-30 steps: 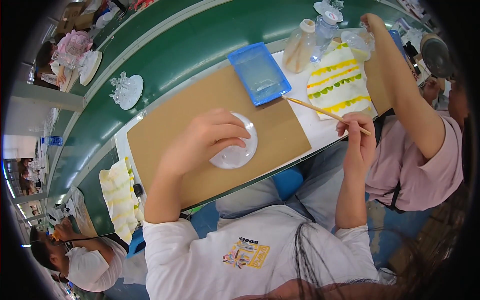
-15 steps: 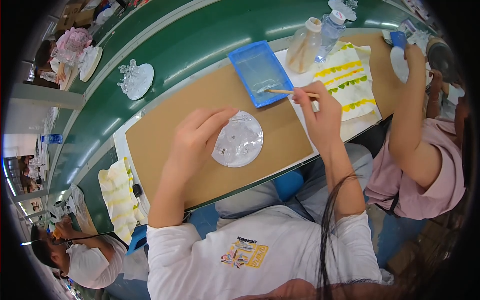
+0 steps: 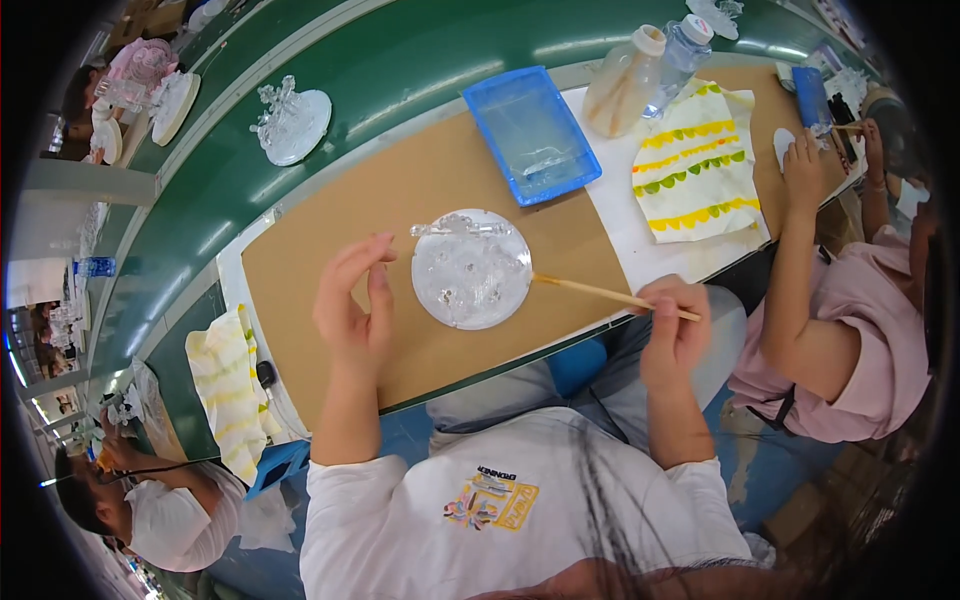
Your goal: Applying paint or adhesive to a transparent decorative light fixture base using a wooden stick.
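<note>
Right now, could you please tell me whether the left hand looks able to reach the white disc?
Probably yes: the left hand looks open beside the white disc, with only cardboard showing between them and the brush on the opposite side.

The brush (image 3: 600, 290) in the right hand (image 3: 675, 322) is now away from the blue tray (image 3: 560, 189), its tip at the right edge of the disc (image 3: 475, 280); the left hand (image 3: 352, 305), previously over the disc, hovers left of it.

The person wears a white short-sleeved fabric T-shirt (image 3: 400, 525) with a multicoloured, yellow-edged chest emblem (image 3: 495, 503) beside small black lettering (image 3: 496, 473), and pale grey-blue cloth trousers (image 3: 490, 395); long, thin hair strands (image 3: 600, 500) hang in front.
</note>
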A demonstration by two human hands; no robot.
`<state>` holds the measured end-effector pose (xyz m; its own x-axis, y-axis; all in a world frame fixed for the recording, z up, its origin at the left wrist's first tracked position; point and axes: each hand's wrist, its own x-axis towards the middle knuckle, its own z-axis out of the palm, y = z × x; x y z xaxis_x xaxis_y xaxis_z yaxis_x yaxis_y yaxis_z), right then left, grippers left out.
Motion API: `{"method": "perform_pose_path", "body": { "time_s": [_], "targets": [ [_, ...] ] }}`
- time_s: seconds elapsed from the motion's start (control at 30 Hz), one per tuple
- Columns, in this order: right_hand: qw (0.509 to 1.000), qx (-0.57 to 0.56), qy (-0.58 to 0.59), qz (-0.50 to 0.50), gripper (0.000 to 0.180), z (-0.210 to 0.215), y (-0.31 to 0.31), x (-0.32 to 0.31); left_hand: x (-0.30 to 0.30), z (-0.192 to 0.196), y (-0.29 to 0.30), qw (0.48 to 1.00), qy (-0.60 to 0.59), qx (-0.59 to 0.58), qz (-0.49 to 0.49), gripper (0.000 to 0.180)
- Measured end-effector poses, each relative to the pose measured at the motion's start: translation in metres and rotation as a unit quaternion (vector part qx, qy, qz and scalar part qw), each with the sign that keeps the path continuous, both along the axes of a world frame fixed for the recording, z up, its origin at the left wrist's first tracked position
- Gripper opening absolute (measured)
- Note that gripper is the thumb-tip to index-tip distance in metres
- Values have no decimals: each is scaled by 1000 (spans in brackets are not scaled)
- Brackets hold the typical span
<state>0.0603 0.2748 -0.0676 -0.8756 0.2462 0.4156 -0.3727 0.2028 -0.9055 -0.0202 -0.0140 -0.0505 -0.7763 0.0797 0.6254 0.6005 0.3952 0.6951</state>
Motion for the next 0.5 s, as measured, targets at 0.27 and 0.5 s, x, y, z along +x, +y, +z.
{"method": "perform_pose_path", "body": {
  "time_s": [0.27,0.5],
  "targets": [
    [996,21,-77,32,12,-15,-7,-3,-1,-4,-3,999,29,-40,-7,25],
    [990,57,-104,79,14,-15,-13,-17,0,-8,-4,998,20,-42,-30,22]
  ]
}}
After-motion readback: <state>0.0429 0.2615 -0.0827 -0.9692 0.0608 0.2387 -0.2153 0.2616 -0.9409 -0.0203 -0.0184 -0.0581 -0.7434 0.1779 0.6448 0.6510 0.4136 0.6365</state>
